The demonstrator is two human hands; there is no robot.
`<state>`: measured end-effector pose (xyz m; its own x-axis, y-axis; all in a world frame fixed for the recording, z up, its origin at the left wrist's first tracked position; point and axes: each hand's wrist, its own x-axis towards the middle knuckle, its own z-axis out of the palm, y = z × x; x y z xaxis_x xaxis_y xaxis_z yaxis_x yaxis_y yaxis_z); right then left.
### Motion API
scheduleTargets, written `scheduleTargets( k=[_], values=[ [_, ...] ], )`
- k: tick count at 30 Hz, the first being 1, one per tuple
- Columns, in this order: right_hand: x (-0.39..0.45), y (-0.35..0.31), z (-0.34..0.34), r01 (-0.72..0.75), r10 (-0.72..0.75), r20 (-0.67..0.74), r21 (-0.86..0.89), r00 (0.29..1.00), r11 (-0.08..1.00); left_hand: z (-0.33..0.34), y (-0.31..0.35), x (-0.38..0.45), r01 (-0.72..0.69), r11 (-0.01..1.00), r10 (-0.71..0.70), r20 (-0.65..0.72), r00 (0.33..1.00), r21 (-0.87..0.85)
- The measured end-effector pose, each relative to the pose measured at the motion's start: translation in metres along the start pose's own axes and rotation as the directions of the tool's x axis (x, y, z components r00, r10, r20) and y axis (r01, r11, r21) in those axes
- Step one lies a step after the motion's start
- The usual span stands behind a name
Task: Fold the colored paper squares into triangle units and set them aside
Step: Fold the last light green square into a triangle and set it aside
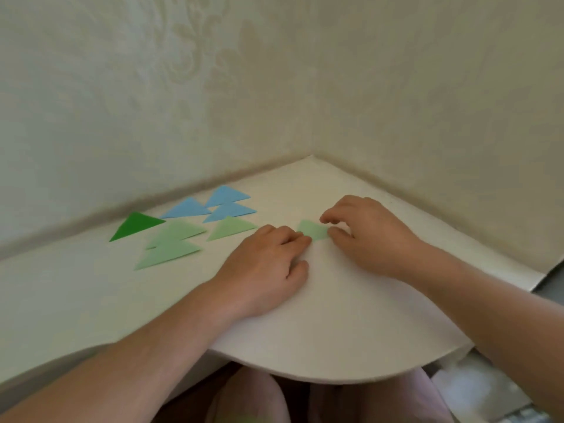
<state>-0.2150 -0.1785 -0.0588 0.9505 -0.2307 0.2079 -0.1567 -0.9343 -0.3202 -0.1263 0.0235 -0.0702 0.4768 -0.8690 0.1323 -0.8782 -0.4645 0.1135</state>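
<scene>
On the smooth white table point(335, 315) | both hands, left point(268, 264) and right point(369, 236), pinching pale-green paper point(312, 229) | flat triangles point(171, 230) beside

A pale green paper point(312, 229) lies flat mid-desk. Left of it lie seven triangles: three blue point(227, 196), three pale green point(171, 251), one dark green point(134, 225).

Three sky-blue triangles point(219, 203), one deep green triangle point(135, 225), three pale green triangles point(174, 242) and a pale green paper piece point(314, 231) on a cream tabletop point(335, 315); the wallpaper point(183, 71) is cream with a faint damask pattern.
</scene>
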Motion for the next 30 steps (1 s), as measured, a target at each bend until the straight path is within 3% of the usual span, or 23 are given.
scheduleTargets(
  k=[4,10,14,18,30],
  values=[
    [-0.026,-0.02,0.005,0.055,-0.028,0.196,-0.134,0.98,0.989,-0.002,-0.002,0.001,0.013,1.0,-0.013,0.024,1.0,-0.003],
    [-0.029,-0.018,-0.001,0.086,-0.025,0.196,-0.309,0.98,0.947,-0.003,0.0,-0.002,-0.001,1.0,0.0,0.038,0.999,0.007],
    [-0.03,-0.016,-0.002,0.089,-0.019,0.172,-0.411,0.985,0.907,0.0,-0.002,-0.005,-0.029,0.984,0.037,-0.038,0.999,0.178],
    [-0.032,-0.016,-0.004,0.075,0.0,0.178,-0.414,0.984,0.907,-0.002,0.003,-0.005,-0.052,0.957,0.064,-0.032,0.997,0.286],
    [-0.036,0.017,-0.018,-0.028,0.088,0.142,-0.379,0.986,0.925,0.004,-0.002,-0.005,-0.027,0.985,0.034,-0.036,0.999,0.171]
  ],
)
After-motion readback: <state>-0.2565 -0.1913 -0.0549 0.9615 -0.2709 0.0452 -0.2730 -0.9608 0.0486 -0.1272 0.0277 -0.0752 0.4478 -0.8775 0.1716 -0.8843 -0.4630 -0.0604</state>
